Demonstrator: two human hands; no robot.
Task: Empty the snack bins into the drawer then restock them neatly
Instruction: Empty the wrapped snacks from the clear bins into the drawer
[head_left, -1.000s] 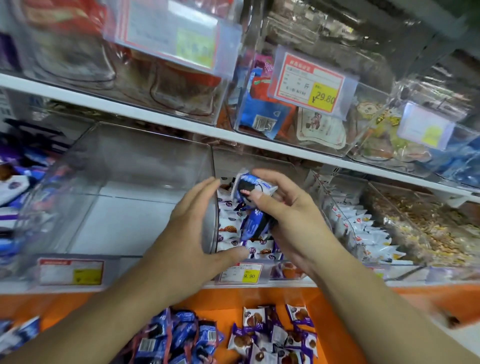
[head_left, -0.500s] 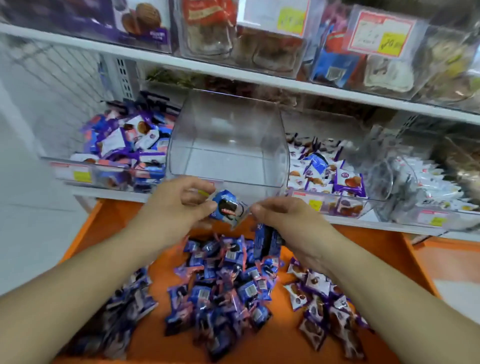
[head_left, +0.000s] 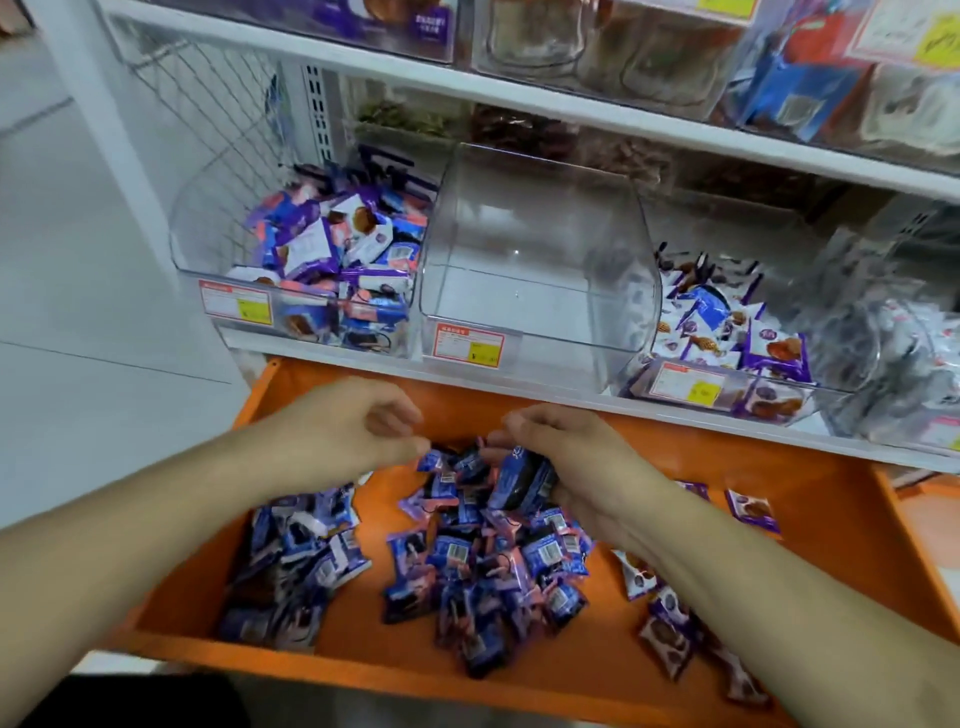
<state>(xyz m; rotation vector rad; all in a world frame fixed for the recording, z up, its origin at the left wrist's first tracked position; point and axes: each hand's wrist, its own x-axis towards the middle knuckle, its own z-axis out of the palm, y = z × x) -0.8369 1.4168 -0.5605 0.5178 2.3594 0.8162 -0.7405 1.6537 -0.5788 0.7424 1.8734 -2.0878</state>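
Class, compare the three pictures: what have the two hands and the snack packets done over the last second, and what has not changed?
Both hands came down from the bins to the orange drawer. The left hand released its packet; the right hand still grips blue wrapped snack packets over the pile. The clear plastic middle bin stays empty, its neighbours full.

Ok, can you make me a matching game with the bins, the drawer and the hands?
Things:
1. middle bin
2. left bin
3. drawer
4. right hand

States:
A. orange, pulled out, snacks piled inside
B. holds blue snack packets
C. clear with nothing inside
D. full of purple and blue packets

Pairs: 1-C, 2-D, 3-A, 4-B
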